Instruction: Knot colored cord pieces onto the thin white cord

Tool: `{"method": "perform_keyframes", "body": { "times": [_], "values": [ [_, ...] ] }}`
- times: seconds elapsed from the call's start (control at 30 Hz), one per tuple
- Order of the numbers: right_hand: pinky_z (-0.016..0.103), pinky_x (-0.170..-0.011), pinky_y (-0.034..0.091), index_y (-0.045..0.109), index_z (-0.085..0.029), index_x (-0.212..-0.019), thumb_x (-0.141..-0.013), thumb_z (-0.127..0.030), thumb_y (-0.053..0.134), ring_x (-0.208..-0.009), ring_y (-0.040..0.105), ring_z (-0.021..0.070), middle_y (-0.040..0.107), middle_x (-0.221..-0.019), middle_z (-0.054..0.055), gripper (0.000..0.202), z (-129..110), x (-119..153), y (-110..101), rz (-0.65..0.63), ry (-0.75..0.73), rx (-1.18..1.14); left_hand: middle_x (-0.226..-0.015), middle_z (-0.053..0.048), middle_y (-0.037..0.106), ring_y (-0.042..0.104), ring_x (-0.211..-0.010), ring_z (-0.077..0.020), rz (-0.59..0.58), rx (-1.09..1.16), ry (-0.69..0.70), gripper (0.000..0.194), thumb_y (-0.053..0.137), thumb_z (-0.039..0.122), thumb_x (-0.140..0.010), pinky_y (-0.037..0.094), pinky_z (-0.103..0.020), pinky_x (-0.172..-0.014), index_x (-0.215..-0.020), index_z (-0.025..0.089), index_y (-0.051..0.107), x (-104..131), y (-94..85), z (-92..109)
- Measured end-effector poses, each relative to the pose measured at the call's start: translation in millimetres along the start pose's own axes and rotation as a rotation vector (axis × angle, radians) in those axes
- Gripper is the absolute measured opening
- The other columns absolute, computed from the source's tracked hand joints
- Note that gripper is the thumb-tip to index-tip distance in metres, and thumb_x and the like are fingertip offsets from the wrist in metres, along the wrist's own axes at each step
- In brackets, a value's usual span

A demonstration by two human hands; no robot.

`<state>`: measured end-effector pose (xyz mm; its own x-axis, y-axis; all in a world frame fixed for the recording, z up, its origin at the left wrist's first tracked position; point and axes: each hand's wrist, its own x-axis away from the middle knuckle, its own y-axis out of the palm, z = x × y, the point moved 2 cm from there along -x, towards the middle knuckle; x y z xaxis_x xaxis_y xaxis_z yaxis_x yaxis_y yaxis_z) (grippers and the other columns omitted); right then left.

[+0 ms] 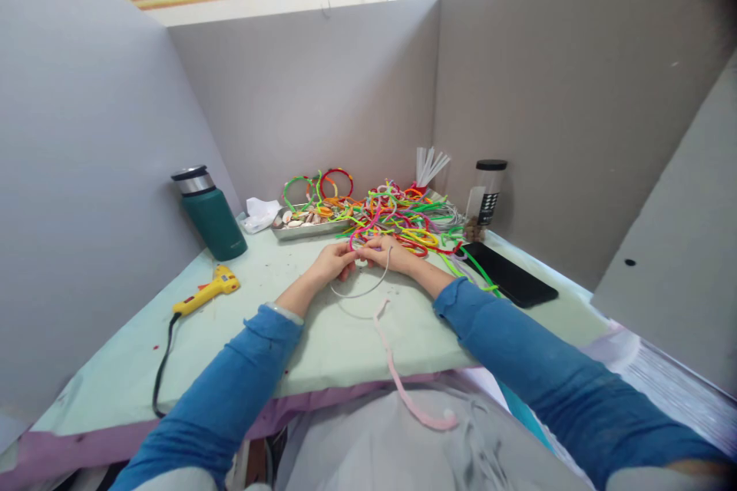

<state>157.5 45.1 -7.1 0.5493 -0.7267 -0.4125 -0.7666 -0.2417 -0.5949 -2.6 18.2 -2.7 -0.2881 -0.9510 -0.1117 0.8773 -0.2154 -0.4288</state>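
Note:
In the middle of the table, my left hand (332, 264) and my right hand (387, 253) meet, fingers pinched together. Between them they hold a thin pale hoop (368, 291), whose lower curve hangs toward me. A magenta pipe cleaner (360, 232) rises from the fingers; its exact grip is hidden. Nearer to me, a light pink pipe cleaner (397, 372) droops over the table edge onto my lap. Just beyond my hands spreads a tangled heap of coloured pipe cleaners (397, 207).
A metal tray (311, 230) of small pieces stands behind my left hand, with wrapped hoops (337, 173) at its back. On the left are a green bottle (213, 219) and a yellow glue gun (210, 291). A black phone (510, 276) and a clear container (488, 196) lie right. Grey partitions surround the table.

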Motion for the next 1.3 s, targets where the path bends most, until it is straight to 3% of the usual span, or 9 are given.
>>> {"method": "perform_keyframes", "body": {
  "times": [0.23, 0.57, 0.97, 1.3],
  "values": [
    [0.021, -0.052, 0.033, 0.066, -0.012, -0.073, -0.08, -0.05, 0.047, -0.054, 0.046, 0.0089, 0.058, -0.06, 0.001, 0.043, 0, 0, -1, 0.044, 0.0, 0.025, -0.053, 0.004, 0.053, 0.041, -0.033, -0.0031, 0.043, 0.025, -0.061, 0.024, 0.055, 0.037, -0.078, 0.027, -0.016, -0.035, -0.075, 0.013, 0.053, 1, 0.2, 1],
    [0.02, -0.052, 0.033, 0.062, -0.012, -0.066, -0.082, -0.048, 0.045, -0.055, 0.046, 0.0087, 0.057, -0.06, 0.001, 0.043, -2, 0, 0, 0.034, -0.006, 0.055, -0.055, 0.003, 0.054, 0.041, -0.033, -0.0035, 0.025, 0.075, -0.075, 0.018, 0.054, 0.03, -0.078, 0.027, -0.018, -0.034, -0.073, 0.013, 0.051, 2, 1.0, 1],
    [0.021, -0.05, 0.03, 0.06, -0.012, -0.062, -0.082, -0.046, 0.045, -0.049, 0.043, 0.0076, 0.055, -0.056, 0.0, 0.043, -1, 0, 2, 0.04, 0.028, 0.056, -0.044, 0.011, 0.024, 0.02, -0.03, -0.0019, -0.008, 0.161, -0.167, 0.013, 0.051, 0.027, -0.083, 0.016, -0.017, -0.033, -0.082, 0.014, 0.051, 10, 6.0, 18],
    [0.021, -0.05, 0.03, 0.059, -0.012, -0.063, -0.083, -0.047, 0.043, -0.051, 0.042, 0.0077, 0.055, -0.057, 0.0, 0.044, 2, -1, 2, 0.018, -0.01, 0.024, -0.041, 0.011, 0.024, 0.02, -0.029, -0.0029, 0.007, 0.086, -0.14, 0.013, 0.048, 0.029, -0.085, 0.015, -0.017, -0.033, -0.082, 0.016, 0.049, 11, 5.4, 19]
  ]
}}
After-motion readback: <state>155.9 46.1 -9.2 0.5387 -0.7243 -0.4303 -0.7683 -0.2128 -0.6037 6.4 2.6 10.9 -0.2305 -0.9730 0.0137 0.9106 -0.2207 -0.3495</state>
